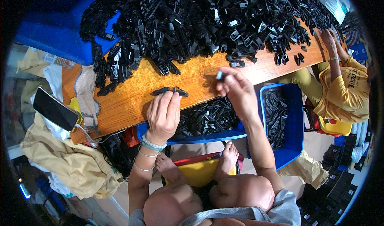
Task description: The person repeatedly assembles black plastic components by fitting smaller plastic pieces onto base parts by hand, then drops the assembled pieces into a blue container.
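Note:
My left hand (163, 115) is closed at the near edge of the wooden table, its fingertips pinching a slim black plastic part (182, 93) that sticks out on both sides. Farther right, my right hand (240, 91) is raised over the table edge. Between its thumb and fingers sits a small dark plastic piece (220, 76) with a pale, shiny face; its exact kind is too small to tell. Beyond both hands spreads a big heap of black plastic parts (180, 30), some clip-like or buckle-like. A few loose buckle-like pieces (237, 64) lie at its near edge.
The wooden table (200, 77) runs across. Below its edge stand a blue bin (208, 139) and another blue bin (295, 148), both holding black parts. A phone (55, 108) with a cable leans at left beside a grey cloth (86, 92). At right, a co-worker's hands (330, 45) rest by the heap.

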